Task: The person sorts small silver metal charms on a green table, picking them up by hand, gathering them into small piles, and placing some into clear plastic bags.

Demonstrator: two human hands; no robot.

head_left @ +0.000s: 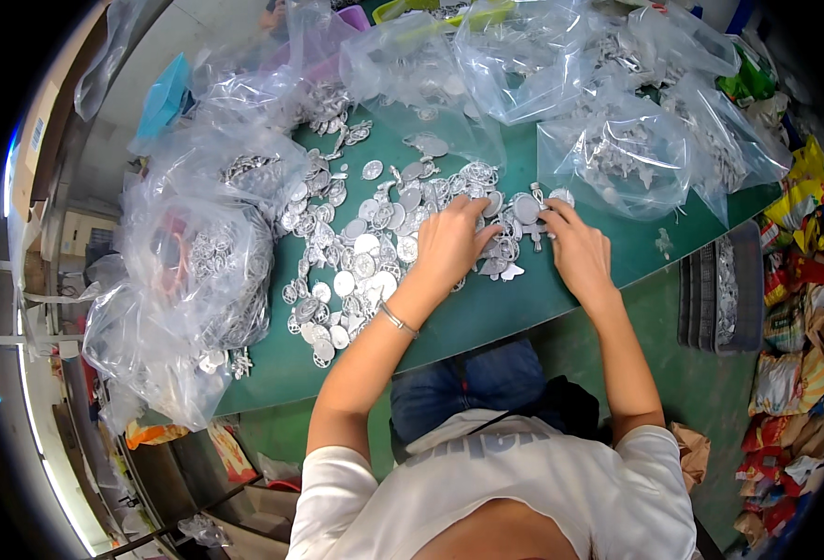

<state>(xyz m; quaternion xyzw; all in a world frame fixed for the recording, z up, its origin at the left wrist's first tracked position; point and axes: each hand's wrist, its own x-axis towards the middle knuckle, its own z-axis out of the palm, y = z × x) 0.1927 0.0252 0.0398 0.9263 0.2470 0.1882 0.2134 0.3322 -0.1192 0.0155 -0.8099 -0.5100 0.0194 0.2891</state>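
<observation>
Medals (365, 252) lay heaped on the green table (487, 313), spreading mostly to the left of both hands. The left hand (449, 245) rested palm down on the heap's right edge, fingers spread flat and closed on nothing that showed. The right hand (575, 247) lay just beside it, fingertips pinching at one round silver medal (527, 209) above the knuckles; whether it was truly gripped could not be told. The pieces looked flat, grey and shiny. Clear bags (197, 280) lay further out.
</observation>
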